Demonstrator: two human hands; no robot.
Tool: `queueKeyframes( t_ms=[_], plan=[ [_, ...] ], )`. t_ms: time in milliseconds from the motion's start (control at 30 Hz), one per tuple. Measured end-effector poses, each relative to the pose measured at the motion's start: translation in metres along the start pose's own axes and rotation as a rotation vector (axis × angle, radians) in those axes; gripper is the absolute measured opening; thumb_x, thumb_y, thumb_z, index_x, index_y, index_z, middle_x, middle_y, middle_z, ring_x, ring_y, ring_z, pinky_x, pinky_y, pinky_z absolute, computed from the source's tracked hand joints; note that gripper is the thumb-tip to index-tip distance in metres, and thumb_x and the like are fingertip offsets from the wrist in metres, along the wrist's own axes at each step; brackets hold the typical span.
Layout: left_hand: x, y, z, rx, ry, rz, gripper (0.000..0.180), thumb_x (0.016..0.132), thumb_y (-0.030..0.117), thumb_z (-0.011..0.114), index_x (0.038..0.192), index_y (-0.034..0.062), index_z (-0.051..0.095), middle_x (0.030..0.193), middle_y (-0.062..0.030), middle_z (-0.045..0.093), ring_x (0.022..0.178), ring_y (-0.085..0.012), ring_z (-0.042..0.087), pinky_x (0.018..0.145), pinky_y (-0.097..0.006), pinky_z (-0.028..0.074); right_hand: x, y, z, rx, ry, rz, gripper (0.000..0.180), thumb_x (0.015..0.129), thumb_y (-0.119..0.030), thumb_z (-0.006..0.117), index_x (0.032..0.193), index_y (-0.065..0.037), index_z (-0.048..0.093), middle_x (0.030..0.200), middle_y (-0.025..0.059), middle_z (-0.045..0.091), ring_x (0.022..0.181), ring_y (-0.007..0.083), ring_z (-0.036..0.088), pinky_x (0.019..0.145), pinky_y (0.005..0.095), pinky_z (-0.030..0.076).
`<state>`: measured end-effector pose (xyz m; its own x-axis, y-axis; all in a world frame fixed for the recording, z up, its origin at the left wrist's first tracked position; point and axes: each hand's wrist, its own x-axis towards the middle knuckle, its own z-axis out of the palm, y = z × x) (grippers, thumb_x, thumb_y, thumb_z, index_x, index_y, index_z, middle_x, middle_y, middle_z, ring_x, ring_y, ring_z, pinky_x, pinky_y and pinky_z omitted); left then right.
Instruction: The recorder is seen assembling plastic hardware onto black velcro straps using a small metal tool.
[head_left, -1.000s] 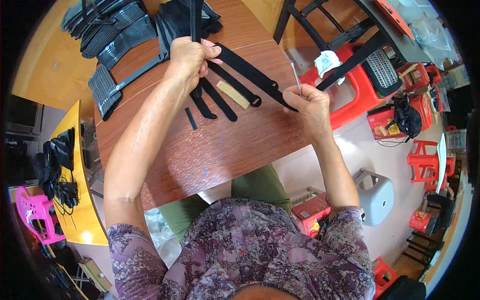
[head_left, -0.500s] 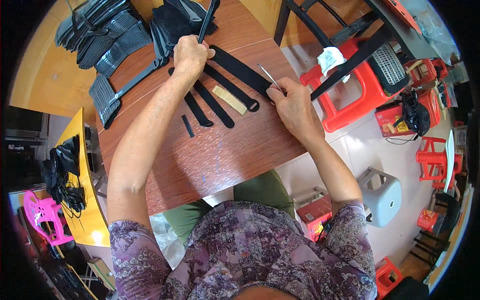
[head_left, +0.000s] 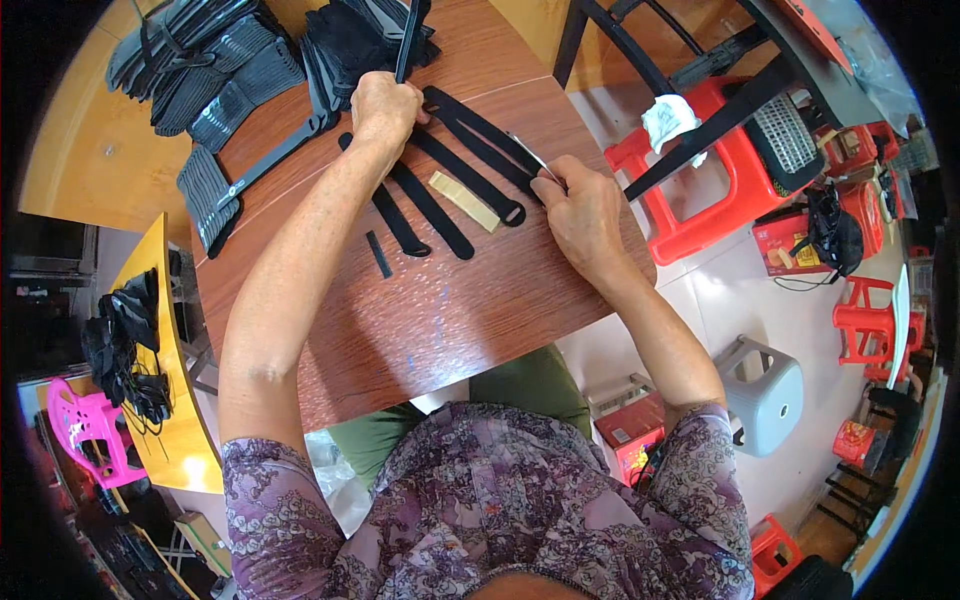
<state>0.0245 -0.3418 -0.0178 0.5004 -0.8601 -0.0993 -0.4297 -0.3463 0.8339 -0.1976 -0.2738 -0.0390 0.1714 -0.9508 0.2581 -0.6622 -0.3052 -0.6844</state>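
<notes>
My left hand (head_left: 385,108) is closed in a fist round a black strap (head_left: 409,42), which stands up past the thumb. My right hand (head_left: 578,212), near the table's right edge, pinches a slim silver metal tool (head_left: 527,152); its full shape is hidden in the fingers. A long black strap (head_left: 470,118), looking doubled with a gap between its two bands, runs from beside my left hand to my right fingertips. Between the hands lie more black straps (head_left: 430,208), one with a looped end (head_left: 515,214), and a flat beige strip (head_left: 463,202). A short black piece (head_left: 378,254) rests nearer me.
Stacked bundles of black straps (head_left: 235,80) fill the table's far left, with a fanned bundle (head_left: 208,198) below them. Right of the wooden table (head_left: 450,320) stand a red stool (head_left: 690,215) with a white cloth (head_left: 668,120) and a grey stool (head_left: 765,400).
The silver tool has tilted and shifted left, along the strap by my right hand. That strap, a single wide band before, now shows two bands apart. My left hand has hardly moved.
</notes>
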Motion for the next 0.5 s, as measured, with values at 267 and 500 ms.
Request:
queueKeyframes(
  t_ms=[267, 500],
  plan=[
    [-0.0031, 0.0002, -0.0055, 0.053, -0.01, -0.028, 0.014, 0.073, 0.002, 0.051, 0.065, -0.0042, 0.06, 0.06, -0.013, 0.062, 0.056, -0.0212, 0.06, 0.055, -0.033, 0.046, 0.0002, 0.0018, 0.0031, -0.007, 0.012, -0.031, 0.012, 0.075, -0.014, 0.062, 0.077, -0.002, 0.059, 0.07, 0.0201, 0.06, 0.07, 0.039, 0.059, 0.064, 0.0474, 0.044],
    [-0.0085, 0.0041, -0.0098, 0.16, 0.077, 0.118, 0.016, 0.075, 0.005, 0.049, 0.068, 0.0002, 0.062, 0.061, -0.0102, 0.063, 0.064, -0.0211, 0.061, 0.06, -0.035, 0.046, 0.0014, 0.0008, 0.0051, -0.027, -0.007, -0.005, 0.012, 0.075, -0.014, 0.063, 0.077, -0.003, 0.059, 0.071, 0.0199, 0.06, 0.071, 0.0386, 0.059, 0.064, 0.0471, 0.045]
  ],
)
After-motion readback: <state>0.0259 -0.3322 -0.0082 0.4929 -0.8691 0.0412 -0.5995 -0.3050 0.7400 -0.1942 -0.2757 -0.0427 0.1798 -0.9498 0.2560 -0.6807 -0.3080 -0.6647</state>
